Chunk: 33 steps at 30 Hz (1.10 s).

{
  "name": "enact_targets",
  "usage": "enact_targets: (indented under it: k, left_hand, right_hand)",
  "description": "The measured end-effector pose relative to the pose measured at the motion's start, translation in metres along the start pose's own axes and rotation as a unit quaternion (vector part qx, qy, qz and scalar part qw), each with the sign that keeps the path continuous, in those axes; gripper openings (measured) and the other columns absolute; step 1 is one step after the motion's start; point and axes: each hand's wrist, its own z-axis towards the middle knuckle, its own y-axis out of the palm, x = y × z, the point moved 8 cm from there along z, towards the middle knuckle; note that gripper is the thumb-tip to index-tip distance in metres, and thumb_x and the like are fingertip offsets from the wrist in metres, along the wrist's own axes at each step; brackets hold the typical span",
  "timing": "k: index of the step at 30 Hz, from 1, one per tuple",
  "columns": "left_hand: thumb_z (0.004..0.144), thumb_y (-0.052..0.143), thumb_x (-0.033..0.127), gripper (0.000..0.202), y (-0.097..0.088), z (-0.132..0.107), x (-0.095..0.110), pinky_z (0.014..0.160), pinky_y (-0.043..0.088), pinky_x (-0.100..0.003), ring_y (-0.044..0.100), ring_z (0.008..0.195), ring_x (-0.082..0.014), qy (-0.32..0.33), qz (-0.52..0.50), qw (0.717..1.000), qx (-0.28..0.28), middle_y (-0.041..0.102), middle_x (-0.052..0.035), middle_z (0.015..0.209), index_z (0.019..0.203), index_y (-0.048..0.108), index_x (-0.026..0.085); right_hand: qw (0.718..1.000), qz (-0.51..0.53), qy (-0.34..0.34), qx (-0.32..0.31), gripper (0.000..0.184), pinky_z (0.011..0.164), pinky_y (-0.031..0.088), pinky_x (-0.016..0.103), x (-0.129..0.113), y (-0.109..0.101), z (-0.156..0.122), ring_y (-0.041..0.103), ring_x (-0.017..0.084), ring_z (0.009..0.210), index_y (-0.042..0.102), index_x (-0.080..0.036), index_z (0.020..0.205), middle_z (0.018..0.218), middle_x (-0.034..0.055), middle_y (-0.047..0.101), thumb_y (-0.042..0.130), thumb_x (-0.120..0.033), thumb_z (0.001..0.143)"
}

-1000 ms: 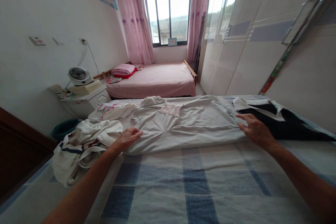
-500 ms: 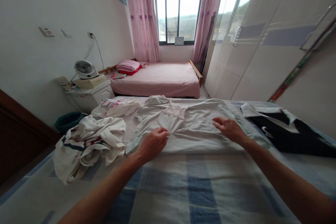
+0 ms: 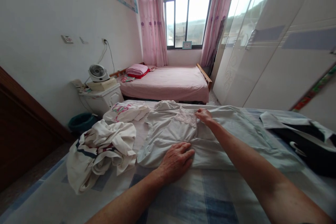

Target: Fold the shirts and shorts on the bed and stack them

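Note:
A pale grey-green dress [image 3: 162, 136] with a lace panel [image 3: 186, 116] lies spread sideways over the near bed. My left hand [image 3: 178, 157] rests on its near edge, palm down with the fingers stretched out. Farther back, my right hand [image 3: 204, 115] pinches the dress fabric beside the lace, thumb and fingers together. To the left sit a crumpled white garment [image 3: 105, 150] with dark stripes and, behind it, a white garment with pink print [image 3: 126, 112]. A folded black and white garment [image 3: 301, 140] is at the right.
The near bed has a blue and white checked sheet [image 3: 194, 192]. Beyond it stands a pink-covered bed [image 3: 168, 80] under the window. A bedside cabinet [image 3: 105, 98] with a fan [image 3: 98, 72], a green bin [image 3: 82, 122] and a wardrobe [image 3: 257, 59] flank the beds.
My right hand has moved left and away from me to the lace and closed on the fabric. My left hand has flattened onto the dress's near edge. The view has shifted left.

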Motion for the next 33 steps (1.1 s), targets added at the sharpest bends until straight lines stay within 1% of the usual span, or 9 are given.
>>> enact_targets:
  k: [4, 8, 10, 13, 17, 21, 26, 29, 33]
  left_hand:
    - [0.087, 0.052, 0.024, 0.035, 0.003, -0.001, -0.001, 0.104, 0.040, -0.038, 0.048, 0.123, -0.0222, -0.001, -0.008, 1.000, 0.002, 0.055, -0.0066, 0.132, 0.121, 0.057, 0.024]
    - [0.087, 0.052, 0.025, 0.035, 0.004, -0.002, -0.003, 0.104, 0.039, -0.040, 0.046, 0.126, -0.0226, -0.008, -0.008, 1.000, 0.008, 0.055, -0.0068, 0.132, 0.122, 0.058, 0.023]
    - [0.088, 0.051, 0.025, 0.034, 0.003, -0.003, -0.003, 0.104, 0.039, -0.040, 0.046, 0.126, -0.0228, -0.011, -0.006, 1.000, 0.012, 0.056, -0.0072, 0.132, 0.121, 0.059, 0.023]
    - [0.089, 0.047, 0.027, 0.026, 0.005, -0.002, -0.005, 0.095, 0.045, -0.038, 0.060, 0.108, -0.0233, -0.034, 0.000, 0.999, -0.012, 0.068, -0.0097, 0.111, 0.104, 0.067, 0.019]
    - [0.090, 0.044, 0.029, 0.032, 0.009, -0.001, -0.009, 0.077, 0.049, -0.034, 0.066, 0.076, -0.0219, -0.074, 0.009, 0.996, -0.057, 0.070, -0.0098, 0.075, 0.075, 0.070, 0.017]
    - [0.088, 0.048, 0.027, 0.025, 0.001, -0.001, -0.009, 0.074, 0.046, -0.029, 0.064, 0.078, -0.0194, -0.079, -0.020, 0.996, -0.031, 0.069, -0.0076, 0.079, 0.076, 0.068, 0.018]
    - [0.089, 0.043, 0.023, 0.022, -0.033, -0.013, -0.025, 0.074, 0.046, -0.026, 0.060, 0.081, -0.0161, -0.161, -0.056, 0.980, 0.108, 0.064, -0.0045, 0.083, 0.076, 0.060, 0.019]
    - [0.088, 0.044, 0.024, 0.016, -0.052, -0.021, -0.032, 0.087, 0.046, -0.031, 0.058, 0.097, -0.0186, -0.170, -0.023, 0.966, 0.192, 0.061, -0.0070, 0.101, 0.093, 0.059, 0.019]
    - [0.088, 0.047, 0.028, 0.028, -0.043, -0.018, -0.041, 0.102, 0.037, -0.042, 0.048, 0.119, -0.0249, -0.161, 0.064, 0.975, 0.137, 0.054, -0.0101, 0.127, 0.112, 0.058, 0.020]
  right_hand:
    - [0.990, 0.110, -0.076, -0.038, 0.020, 0.069, 0.046, 0.026, -0.044, -0.013, -0.023, 0.059, 0.015, 0.078, 0.057, -0.020, 0.083, 0.084, 0.0018, 0.065, 0.052, -0.034, 0.069]
    - [0.922, 0.288, -0.197, -0.167, 0.028, 0.081, 0.046, 0.034, -0.084, -0.044, -0.081, 0.060, 0.019, 0.088, 0.056, -0.021, 0.087, 0.090, 0.0034, 0.065, 0.060, -0.042, 0.069]
    - [0.907, 0.292, -0.217, -0.214, 0.030, 0.086, 0.044, 0.038, -0.078, -0.059, -0.109, 0.059, 0.024, 0.096, 0.057, -0.021, 0.082, 0.087, 0.0056, 0.066, 0.064, -0.047, 0.068]
    - [0.917, 0.235, -0.201, -0.251, 0.031, 0.092, 0.041, 0.042, -0.039, -0.070, -0.133, 0.057, 0.029, 0.105, 0.058, -0.020, 0.074, 0.092, 0.0090, 0.068, 0.065, -0.050, 0.068]
    - [0.956, 0.157, -0.130, -0.209, 0.027, 0.087, 0.045, 0.039, 0.028, -0.070, -0.136, 0.059, 0.024, 0.095, 0.063, -0.019, 0.081, 0.096, 0.0069, 0.067, 0.064, -0.044, 0.070]
    - [0.980, 0.122, -0.056, -0.146, 0.037, 0.069, 0.050, 0.032, 0.068, -0.061, -0.138, 0.061, 0.020, 0.084, 0.064, -0.019, 0.099, 0.096, 0.0060, 0.066, 0.055, -0.047, 0.076]
    - [0.991, 0.089, -0.077, -0.065, 0.037, 0.065, 0.047, 0.027, 0.071, -0.056, -0.140, 0.058, 0.016, 0.075, 0.062, -0.019, 0.104, 0.085, 0.0028, 0.064, 0.058, -0.040, 0.074]
    - [0.983, 0.144, -0.111, -0.012, 0.036, 0.061, 0.044, 0.025, 0.062, -0.062, -0.138, 0.052, 0.013, 0.065, 0.059, -0.018, 0.107, 0.074, -0.0011, 0.057, 0.055, -0.037, 0.076]
    - [0.973, 0.188, -0.118, 0.066, 0.034, 0.060, 0.043, 0.024, 0.062, -0.070, -0.133, 0.053, 0.013, 0.069, 0.057, -0.020, 0.105, 0.083, 0.0007, 0.057, 0.052, -0.039, 0.077]
